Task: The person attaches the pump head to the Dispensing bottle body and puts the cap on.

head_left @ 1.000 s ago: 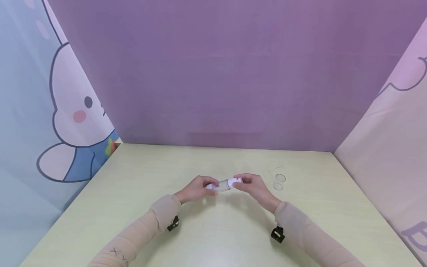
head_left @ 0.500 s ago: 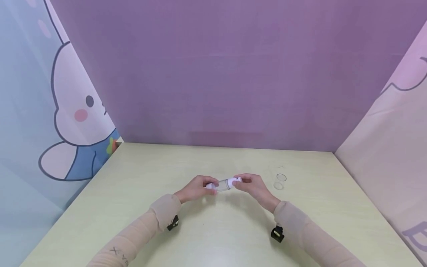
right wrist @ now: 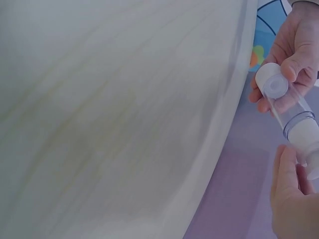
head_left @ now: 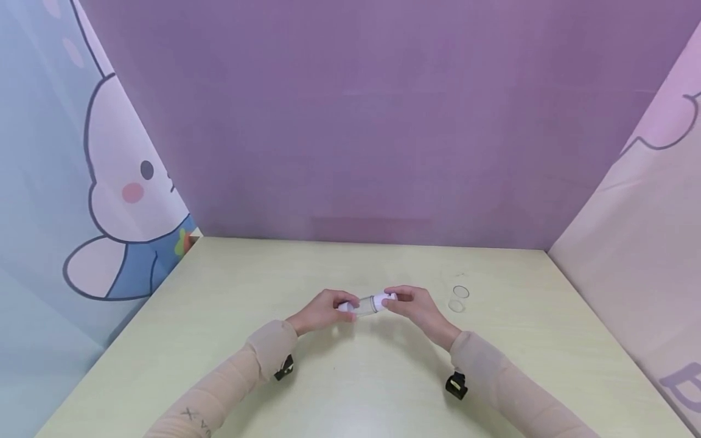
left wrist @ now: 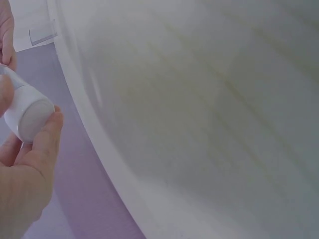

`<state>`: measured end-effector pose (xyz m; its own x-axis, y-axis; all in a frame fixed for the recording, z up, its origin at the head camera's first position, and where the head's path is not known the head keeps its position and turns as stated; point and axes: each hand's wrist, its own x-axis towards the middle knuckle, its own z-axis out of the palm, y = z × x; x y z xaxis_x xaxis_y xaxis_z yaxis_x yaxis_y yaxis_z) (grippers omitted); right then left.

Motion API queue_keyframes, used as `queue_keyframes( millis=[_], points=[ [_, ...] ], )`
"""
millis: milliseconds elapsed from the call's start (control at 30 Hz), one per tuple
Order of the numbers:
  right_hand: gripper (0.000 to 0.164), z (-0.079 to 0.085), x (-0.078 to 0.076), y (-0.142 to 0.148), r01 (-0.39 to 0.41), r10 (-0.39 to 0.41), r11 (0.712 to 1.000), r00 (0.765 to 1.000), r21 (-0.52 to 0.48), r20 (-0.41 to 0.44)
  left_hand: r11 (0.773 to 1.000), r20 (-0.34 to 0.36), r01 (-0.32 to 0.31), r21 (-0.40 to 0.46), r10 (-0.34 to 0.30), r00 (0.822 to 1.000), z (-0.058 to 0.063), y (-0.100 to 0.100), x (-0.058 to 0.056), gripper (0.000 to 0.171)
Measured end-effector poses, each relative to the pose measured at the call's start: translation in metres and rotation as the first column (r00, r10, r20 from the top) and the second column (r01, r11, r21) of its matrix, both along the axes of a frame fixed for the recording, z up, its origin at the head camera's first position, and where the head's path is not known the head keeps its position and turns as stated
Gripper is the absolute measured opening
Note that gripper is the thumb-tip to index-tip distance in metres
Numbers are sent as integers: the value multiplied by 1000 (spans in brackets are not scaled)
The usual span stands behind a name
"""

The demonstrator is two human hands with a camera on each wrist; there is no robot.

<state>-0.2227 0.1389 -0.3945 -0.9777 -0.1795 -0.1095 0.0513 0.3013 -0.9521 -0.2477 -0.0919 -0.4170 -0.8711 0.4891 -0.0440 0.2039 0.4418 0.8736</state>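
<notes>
Between my hands, above the table, a clear pump bottle [head_left: 364,305] with white ends is held nearly level, tilted slightly up to the right. My left hand [head_left: 323,310] grips its white base end, with thumb and fingers on either side; the left wrist view shows the round white base [left wrist: 36,119] close up. At the other end, my right hand [head_left: 418,307] pinches the white pump head part. Through the clear body [right wrist: 291,109] in the right wrist view, a white disc shows inside near the base. Fingers partly hide both ends.
A transparent cap [head_left: 460,292] with a dark-looking rim sits on the pale table [head_left: 350,377], right of my right hand. A purple panel [head_left: 356,121] closes off the back, and printed cloths [head_left: 44,274] hang at the sides. Each wrist carries a small black camera [head_left: 456,384].
</notes>
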Motion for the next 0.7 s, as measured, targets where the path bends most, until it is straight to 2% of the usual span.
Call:
queue_keyframes(
  millis=[400,567,700],
  points=[
    [40,0,1,1,-81,79,995,996,-51,-32,1000,-24,19,-21,-19,1000,1,1,1,35],
    [38,0,1,0,-81,80,995,997,-60,-23,999,-57,30,-14,-31,998,1,0,2,35],
    [38,1,2,-1,-71,71,996,997,-48,-17,1000,-28,18,-12,-18,999,0,1,1,32]
  ],
)
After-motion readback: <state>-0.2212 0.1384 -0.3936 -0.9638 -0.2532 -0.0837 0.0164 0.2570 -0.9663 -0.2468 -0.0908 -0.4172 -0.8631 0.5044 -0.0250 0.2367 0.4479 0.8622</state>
